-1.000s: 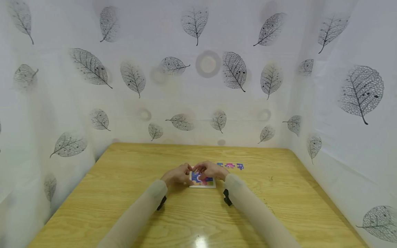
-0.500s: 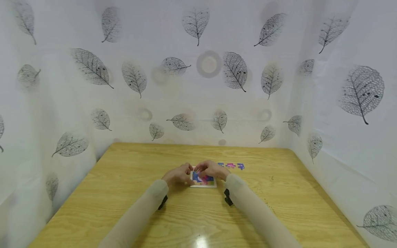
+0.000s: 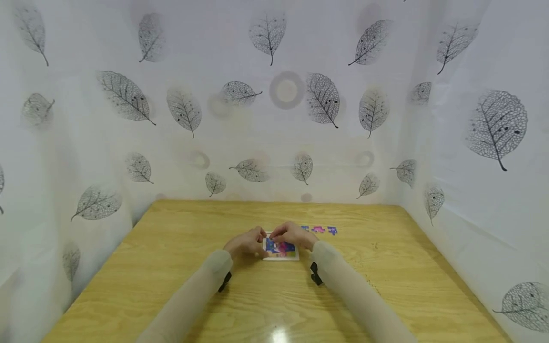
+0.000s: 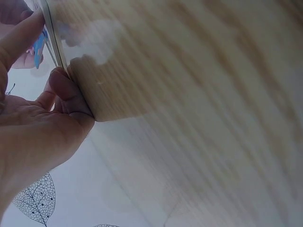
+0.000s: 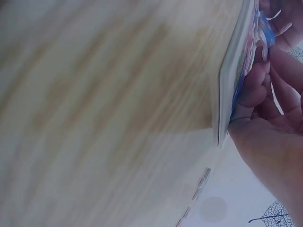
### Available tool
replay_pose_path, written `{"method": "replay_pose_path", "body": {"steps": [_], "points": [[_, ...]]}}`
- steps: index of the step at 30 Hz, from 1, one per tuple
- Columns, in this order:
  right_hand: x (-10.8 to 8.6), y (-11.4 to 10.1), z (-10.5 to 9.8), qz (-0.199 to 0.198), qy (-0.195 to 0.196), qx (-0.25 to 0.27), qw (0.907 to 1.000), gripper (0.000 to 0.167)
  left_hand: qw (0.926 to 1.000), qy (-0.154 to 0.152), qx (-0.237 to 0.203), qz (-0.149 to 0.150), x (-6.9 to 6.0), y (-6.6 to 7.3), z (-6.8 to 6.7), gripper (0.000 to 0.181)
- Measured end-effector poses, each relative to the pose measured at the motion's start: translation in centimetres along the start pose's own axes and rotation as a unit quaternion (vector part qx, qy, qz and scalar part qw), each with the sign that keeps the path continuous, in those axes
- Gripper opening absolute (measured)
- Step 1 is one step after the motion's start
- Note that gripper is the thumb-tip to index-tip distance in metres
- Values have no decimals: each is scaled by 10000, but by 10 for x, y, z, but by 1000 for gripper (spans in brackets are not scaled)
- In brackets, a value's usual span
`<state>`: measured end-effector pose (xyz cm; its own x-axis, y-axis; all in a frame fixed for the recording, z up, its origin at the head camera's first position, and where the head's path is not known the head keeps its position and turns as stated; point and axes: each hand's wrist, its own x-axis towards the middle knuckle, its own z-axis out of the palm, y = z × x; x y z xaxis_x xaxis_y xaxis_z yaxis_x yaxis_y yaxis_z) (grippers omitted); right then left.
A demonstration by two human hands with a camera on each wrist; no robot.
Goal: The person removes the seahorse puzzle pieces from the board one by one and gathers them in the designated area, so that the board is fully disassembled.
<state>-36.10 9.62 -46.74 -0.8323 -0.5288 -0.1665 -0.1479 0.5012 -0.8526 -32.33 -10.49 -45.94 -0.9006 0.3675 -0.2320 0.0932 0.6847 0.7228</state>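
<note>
A white-rimmed puzzle tray (image 3: 280, 259) with a blue, pink and yellow picture lies flat on the table. My left hand (image 3: 246, 242) grips its left edge, fingers at the far corner and thumb at the near one; the left wrist view shows the hand (image 4: 42, 127) against the tray's side. Over the tray's far part, my right hand (image 3: 293, 235) pinches a small blue piece, seen tilted above the picture in the right wrist view (image 5: 268, 33). The right fingers hide part of the tray's far side.
Several loose pieces, among them a pink one (image 3: 318, 229) and a blue one (image 3: 332, 230), lie in a row beyond my right hand. A leaf-patterned curtain (image 3: 193, 181) surrounds the wooden table (image 3: 171, 238) at the back and sides.
The right fingertips have shifted slightly right, away from the left hand, and more of the tray's far left corner shows. The left hand keeps its grip.
</note>
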Motion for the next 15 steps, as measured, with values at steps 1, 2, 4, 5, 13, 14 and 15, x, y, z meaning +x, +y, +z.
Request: {"method": "replay_pose_path", "body": {"steps": [1,2,4,5,13,14,15], "points": [[0,0,0,6,-7,8,10000,20,10000,-5,-5,5,-1,0,0,53],[0,0,-1,14,-18,28,10000,20,10000,-4,-22,10,-1,0,0,53],[-1,0,-2,9,-55,49,10000,20,10000,-20,-49,17,-1,0,0,54],[-1,0,-2,-17,-70,27,10000,20,10000,-28,-66,20,-1,0,0,54],[-2,-2,-8,-194,-110,-40,9997,20,10000,-6,-78,2,2,0,-1,54],[-2,-1,-9,-219,-97,-26,9997,20,10000,-4,-75,-19,2,0,0,54],[-3,0,-9,-227,-80,-22,9997,20,10000,-5,-71,-32,2,0,0,53]]}}
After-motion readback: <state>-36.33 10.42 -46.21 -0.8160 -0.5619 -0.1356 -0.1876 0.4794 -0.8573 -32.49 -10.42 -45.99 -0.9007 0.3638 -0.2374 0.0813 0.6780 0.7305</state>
